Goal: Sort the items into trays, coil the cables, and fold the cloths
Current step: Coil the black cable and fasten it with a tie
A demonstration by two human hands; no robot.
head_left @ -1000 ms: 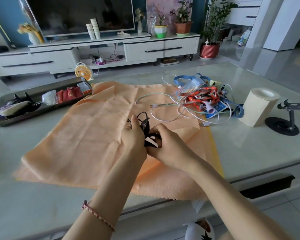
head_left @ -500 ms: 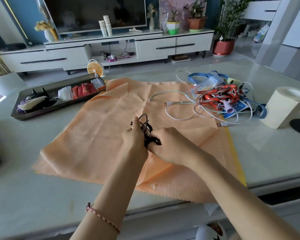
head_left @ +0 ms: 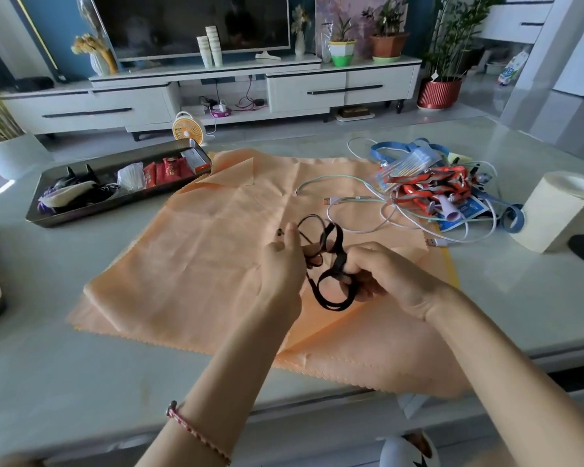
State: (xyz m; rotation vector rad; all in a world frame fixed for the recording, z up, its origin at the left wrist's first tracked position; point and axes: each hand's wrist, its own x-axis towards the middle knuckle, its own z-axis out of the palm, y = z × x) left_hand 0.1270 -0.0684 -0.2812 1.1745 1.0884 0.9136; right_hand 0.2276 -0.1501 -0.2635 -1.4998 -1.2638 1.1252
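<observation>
Peach cloth [head_left: 216,257] lies spread over the table [head_left: 81,382], beneath your hands. Your right hand [head_left: 385,278] curls its fingers round the black cable [head_left: 339,239], whose loops stick out left of the knuckles. Your left hand [head_left: 282,267] pinches the upper loops at its fingertips.

The left hand [head_left: 284,264] and the right hand [head_left: 385,276] are bare, uncovered down to the lower edge — on the left wrist one thin braided bracelet [head_left: 196,430], pink and red, with a small knot
</observation>
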